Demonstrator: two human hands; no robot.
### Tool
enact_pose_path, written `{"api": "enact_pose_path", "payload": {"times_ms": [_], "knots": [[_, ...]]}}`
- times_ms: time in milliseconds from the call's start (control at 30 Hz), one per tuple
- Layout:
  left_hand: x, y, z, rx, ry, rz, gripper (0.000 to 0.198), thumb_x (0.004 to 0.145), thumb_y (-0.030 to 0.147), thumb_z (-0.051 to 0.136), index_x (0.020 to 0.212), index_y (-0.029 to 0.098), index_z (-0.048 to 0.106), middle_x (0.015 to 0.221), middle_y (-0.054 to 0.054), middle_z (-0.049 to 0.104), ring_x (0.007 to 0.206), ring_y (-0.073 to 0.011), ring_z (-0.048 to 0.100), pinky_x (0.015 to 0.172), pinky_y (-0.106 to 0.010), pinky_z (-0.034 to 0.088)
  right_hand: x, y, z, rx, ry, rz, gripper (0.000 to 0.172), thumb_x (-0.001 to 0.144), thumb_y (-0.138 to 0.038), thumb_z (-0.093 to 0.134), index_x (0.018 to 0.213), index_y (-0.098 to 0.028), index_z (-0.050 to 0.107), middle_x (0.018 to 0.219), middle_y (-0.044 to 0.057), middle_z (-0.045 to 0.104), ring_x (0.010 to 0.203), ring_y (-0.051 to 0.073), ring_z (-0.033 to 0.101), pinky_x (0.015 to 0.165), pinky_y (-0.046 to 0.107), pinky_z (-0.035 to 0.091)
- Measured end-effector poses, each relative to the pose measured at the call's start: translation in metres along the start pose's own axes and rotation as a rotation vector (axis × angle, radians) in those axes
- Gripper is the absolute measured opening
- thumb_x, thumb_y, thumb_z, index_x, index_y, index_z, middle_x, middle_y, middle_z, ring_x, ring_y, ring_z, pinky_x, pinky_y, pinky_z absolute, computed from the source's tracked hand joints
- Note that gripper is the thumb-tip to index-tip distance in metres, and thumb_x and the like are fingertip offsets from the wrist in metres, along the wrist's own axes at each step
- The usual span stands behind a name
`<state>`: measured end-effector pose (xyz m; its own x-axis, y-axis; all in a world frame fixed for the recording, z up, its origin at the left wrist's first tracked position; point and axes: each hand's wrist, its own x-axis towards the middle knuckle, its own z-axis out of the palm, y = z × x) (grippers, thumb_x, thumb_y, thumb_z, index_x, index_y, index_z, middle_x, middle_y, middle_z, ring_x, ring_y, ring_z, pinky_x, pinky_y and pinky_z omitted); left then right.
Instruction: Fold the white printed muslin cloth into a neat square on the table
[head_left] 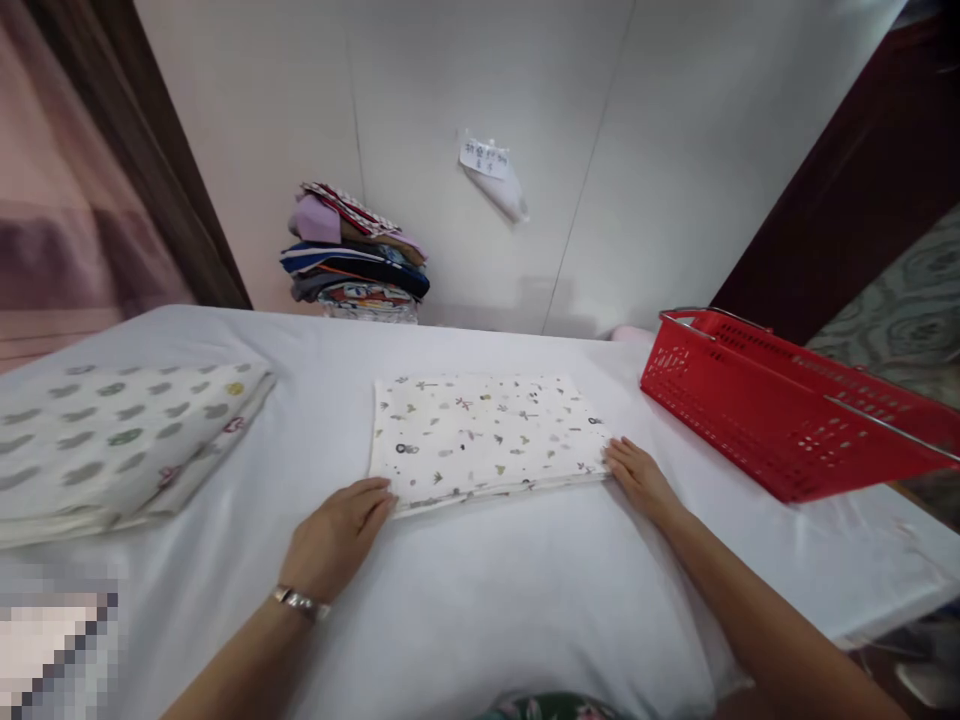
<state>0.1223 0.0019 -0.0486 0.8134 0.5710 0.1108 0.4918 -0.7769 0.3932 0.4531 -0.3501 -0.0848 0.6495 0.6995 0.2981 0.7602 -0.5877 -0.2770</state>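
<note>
A folded white cloth (pixel 487 435) printed with small plants and animals lies flat on the table, its layered edge facing me. My left hand (pixel 341 530), with a metal bracelet at the wrist, pinches the near left corner of this cloth. At the near right corner, my right hand (pixel 637 480) has its fingers on top of the edge, with the thumb mostly hidden. A larger folded cloth (pixel 112 440) with grey, green and red prints rests apart from my hands on the left.
The table is covered by a white sheet (pixel 480 610). A red plastic basket (pixel 787 410) with metal handles stands at the right. Behind the table's far edge is a stack of folded clothes (pixel 356 255). A paper label (pixel 484 160) hangs on the wall.
</note>
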Motion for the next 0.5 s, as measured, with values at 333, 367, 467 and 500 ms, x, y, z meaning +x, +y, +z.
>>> {"api": "enact_pose_path", "payload": {"times_ms": [333,367,467,500], "knots": [[0.001,-0.002,0.008,0.001,0.113,0.037,0.031,0.085,0.041,0.04,0.086,0.028,0.068,0.111,0.003,0.063,0.097,-0.0176,0.06,0.077,-0.031,0.05,0.089,-0.057,0.016,-0.01,-0.134,-0.057,0.046,0.088,-0.042,0.037,0.126,-0.018,0.052,0.141,0.01,0.036,0.134,0.026,0.022,0.106,0.046,0.026],[0.001,0.0,0.006,0.01,0.117,0.057,0.031,0.084,0.04,0.04,0.085,0.027,0.068,0.11,0.002,0.064,0.096,-0.0177,0.06,0.08,-0.032,0.049,0.097,-0.058,0.019,-0.031,-0.168,-0.034,0.047,0.088,-0.042,0.038,0.128,-0.018,0.05,0.142,0.01,0.034,0.135,0.027,0.02,0.106,0.046,0.025],[0.004,0.005,-0.004,0.071,0.083,0.142,0.029,0.084,0.036,0.042,0.082,0.025,0.068,0.103,-0.001,0.066,0.098,-0.0187,0.059,0.089,-0.035,0.044,0.109,-0.055,0.031,-0.11,-0.251,0.01,0.049,0.088,-0.042,0.037,0.131,-0.019,0.046,0.144,0.01,0.03,0.135,0.028,0.02,0.106,0.047,0.024],[0.007,0.008,-0.008,0.095,0.057,0.166,0.029,0.084,0.036,0.042,0.08,0.025,0.068,0.101,-0.001,0.067,0.1,-0.0192,0.057,0.091,-0.037,0.043,0.11,-0.052,0.036,-0.136,-0.262,0.008,0.05,0.089,-0.043,0.035,0.131,-0.019,0.045,0.144,0.01,0.03,0.135,0.028,0.02,0.106,0.047,0.023]]}}
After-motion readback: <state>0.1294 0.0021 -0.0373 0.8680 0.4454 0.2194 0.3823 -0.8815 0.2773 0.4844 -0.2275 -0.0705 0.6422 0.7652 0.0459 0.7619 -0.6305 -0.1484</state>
